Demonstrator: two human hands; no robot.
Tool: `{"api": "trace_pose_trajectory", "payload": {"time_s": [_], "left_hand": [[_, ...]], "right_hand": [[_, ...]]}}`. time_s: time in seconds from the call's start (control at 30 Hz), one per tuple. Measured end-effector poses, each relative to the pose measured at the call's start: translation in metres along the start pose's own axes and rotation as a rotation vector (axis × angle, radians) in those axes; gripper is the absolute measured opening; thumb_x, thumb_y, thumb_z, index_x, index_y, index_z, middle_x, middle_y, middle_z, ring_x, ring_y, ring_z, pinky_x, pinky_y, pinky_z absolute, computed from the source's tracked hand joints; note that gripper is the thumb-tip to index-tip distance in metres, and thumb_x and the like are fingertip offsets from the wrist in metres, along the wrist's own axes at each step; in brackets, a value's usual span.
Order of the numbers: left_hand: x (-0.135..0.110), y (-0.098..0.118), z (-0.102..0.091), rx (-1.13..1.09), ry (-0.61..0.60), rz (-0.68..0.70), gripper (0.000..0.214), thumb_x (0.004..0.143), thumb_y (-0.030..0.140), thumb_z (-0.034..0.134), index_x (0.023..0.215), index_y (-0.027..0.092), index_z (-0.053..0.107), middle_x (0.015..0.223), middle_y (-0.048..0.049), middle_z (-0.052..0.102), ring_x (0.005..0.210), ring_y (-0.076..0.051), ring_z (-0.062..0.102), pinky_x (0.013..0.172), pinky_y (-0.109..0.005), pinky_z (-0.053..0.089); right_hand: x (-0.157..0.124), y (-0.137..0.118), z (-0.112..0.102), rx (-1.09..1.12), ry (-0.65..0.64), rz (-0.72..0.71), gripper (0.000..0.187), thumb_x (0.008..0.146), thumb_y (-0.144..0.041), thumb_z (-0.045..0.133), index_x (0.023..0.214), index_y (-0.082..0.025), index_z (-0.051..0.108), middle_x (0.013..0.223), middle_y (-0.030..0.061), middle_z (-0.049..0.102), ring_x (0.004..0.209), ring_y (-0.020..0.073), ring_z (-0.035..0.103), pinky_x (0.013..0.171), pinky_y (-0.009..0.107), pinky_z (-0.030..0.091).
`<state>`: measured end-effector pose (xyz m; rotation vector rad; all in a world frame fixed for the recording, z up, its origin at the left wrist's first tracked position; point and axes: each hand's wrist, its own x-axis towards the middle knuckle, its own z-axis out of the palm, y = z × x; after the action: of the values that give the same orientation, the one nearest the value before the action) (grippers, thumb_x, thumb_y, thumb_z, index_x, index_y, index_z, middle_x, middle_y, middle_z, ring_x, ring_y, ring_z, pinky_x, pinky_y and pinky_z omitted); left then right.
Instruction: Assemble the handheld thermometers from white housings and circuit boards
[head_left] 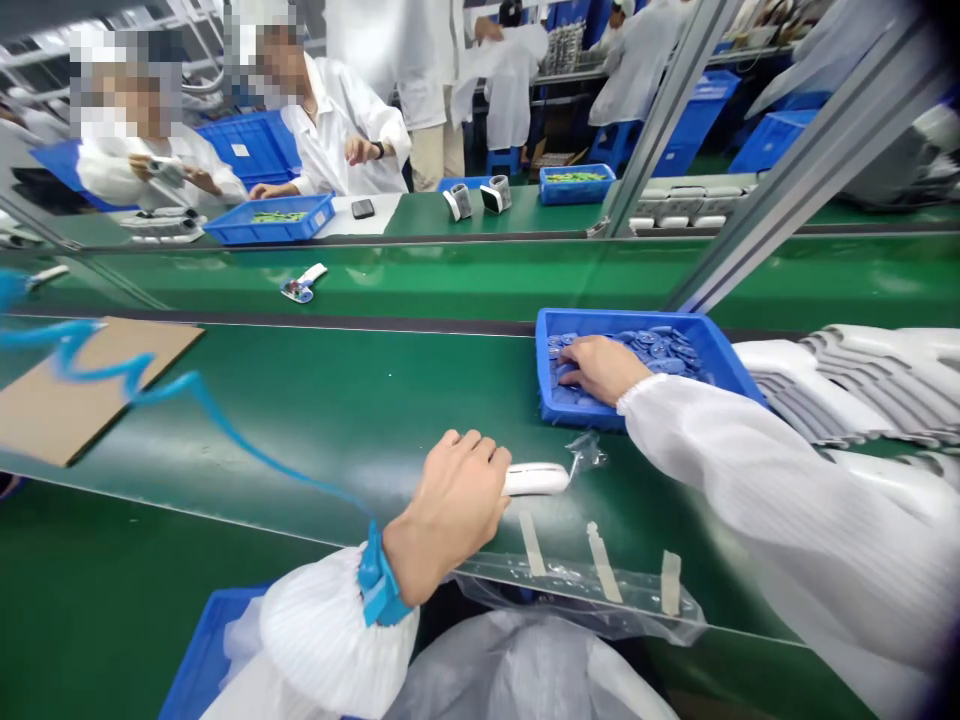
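Note:
My left hand (457, 490) is closed around a white plastic handle-shaped housing (536, 479) on the green work surface. The housing's rounded end sticks out to the right of my fingers; the rest is hidden under my palm. A blue wrist strap (381, 580) sits on my left wrist. My right hand (600, 370) reaches into a blue bin (585, 412) full of small blue plastic pieces (664, 348). Its thumb and forefinger are apart, with the tips down among the pieces. A scrap of clear plastic film (587, 450) lies just beyond the housing's end.
Stacked white plastic housings (862, 385) lie right of the bin. Cardboard (90, 385) lies at left, below a coiled blue cord (172, 385). Tape strips (604, 562) hold plastic film at the front edge. A part-assembled device (304, 284) rests on the belt; co-workers (337, 130) sit beyond.

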<state>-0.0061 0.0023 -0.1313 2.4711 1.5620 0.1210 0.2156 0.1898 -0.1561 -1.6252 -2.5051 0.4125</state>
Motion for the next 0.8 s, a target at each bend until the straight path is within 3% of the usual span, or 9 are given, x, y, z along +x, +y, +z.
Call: {"api": "trace_pose_trajectory", "payload": {"time_s": [0.1,0.17,0.23,0.3,0.4,0.53,0.67,0.8], "left_hand": [[-0.003,-0.006,-0.004,-0.296,0.113,-0.239,0.018,0.084,0.023,0.068,0.098,0.020,0.058,0.091,-0.0031,0.067,0.081,-0.023,0.060,0.073,-0.036,0.043],[-0.007,-0.012,-0.009,-0.562,0.180,-0.360,0.017,0.087,0.024,0.064,0.100,0.021,0.054,0.087,0.0004,0.065,0.075,-0.018,0.059,0.068,-0.031,0.042],[-0.010,-0.015,-0.014,-0.782,0.206,-0.372,0.015,0.091,0.030,0.062,0.099,0.022,0.052,0.085,0.0017,0.063,0.074,-0.016,0.058,0.067,-0.028,0.043],[-0.010,-0.012,-0.017,-0.870,0.199,-0.347,0.018,0.091,0.035,0.063,0.094,0.021,0.052,0.082,0.0023,0.062,0.071,-0.015,0.056,0.067,-0.027,0.042],[-0.006,0.000,-0.017,-0.746,0.210,-0.322,0.013,0.091,0.029,0.064,0.094,0.022,0.054,0.084,0.0022,0.063,0.073,-0.016,0.054,0.069,-0.029,0.039],[-0.002,0.013,-0.012,-0.619,0.252,-0.237,0.008,0.094,0.024,0.059,0.100,0.023,0.054,0.090,0.0018,0.064,0.082,-0.019,0.055,0.074,-0.031,0.037],[-0.002,0.015,-0.009,-0.559,0.254,-0.212,0.006,0.095,0.022,0.056,0.099,0.023,0.052,0.091,0.0015,0.063,0.081,-0.019,0.055,0.074,-0.032,0.037],[-0.001,0.013,-0.012,-0.409,0.218,-0.137,0.005,0.097,0.021,0.053,0.095,0.021,0.049,0.093,-0.0014,0.063,0.079,-0.020,0.054,0.074,-0.033,0.036]], "right_hand": [[-0.013,0.001,-0.011,0.068,0.109,0.024,0.010,0.087,-0.024,0.064,0.085,-0.018,0.072,0.100,0.0126,0.074,0.099,0.0284,0.068,0.093,0.044,0.051],[-0.030,-0.003,-0.021,0.133,0.185,0.056,0.019,0.090,-0.028,0.058,0.097,-0.019,0.074,0.098,0.0124,0.075,0.092,0.0286,0.070,0.091,0.045,0.053],[-0.054,-0.016,-0.030,0.285,0.211,0.078,0.030,0.093,-0.038,0.056,0.110,-0.020,0.072,0.093,0.0092,0.076,0.082,0.0252,0.072,0.084,0.043,0.057],[-0.081,-0.038,-0.035,0.582,0.165,0.090,0.039,0.090,-0.049,0.061,0.114,-0.020,0.072,0.089,0.0073,0.076,0.076,0.0224,0.072,0.077,0.039,0.060],[-0.116,-0.078,-0.036,1.011,0.047,0.076,0.042,0.083,-0.053,0.071,0.108,-0.020,0.075,0.092,0.0078,0.074,0.074,0.0186,0.069,0.071,0.034,0.060],[-0.133,-0.112,-0.026,1.200,0.048,0.009,0.032,0.084,-0.048,0.071,0.102,-0.022,0.078,0.100,0.0068,0.068,0.070,0.0124,0.063,0.069,0.030,0.060],[-0.138,-0.114,-0.016,1.175,0.123,-0.020,0.026,0.089,-0.044,0.067,0.104,-0.026,0.078,0.106,0.0057,0.068,0.073,0.0130,0.065,0.068,0.029,0.060],[-0.146,-0.110,-0.010,0.858,0.238,-0.102,0.029,0.097,-0.037,0.059,0.121,-0.026,0.072,0.123,0.0036,0.071,0.107,0.0189,0.068,0.095,0.032,0.057]]}}
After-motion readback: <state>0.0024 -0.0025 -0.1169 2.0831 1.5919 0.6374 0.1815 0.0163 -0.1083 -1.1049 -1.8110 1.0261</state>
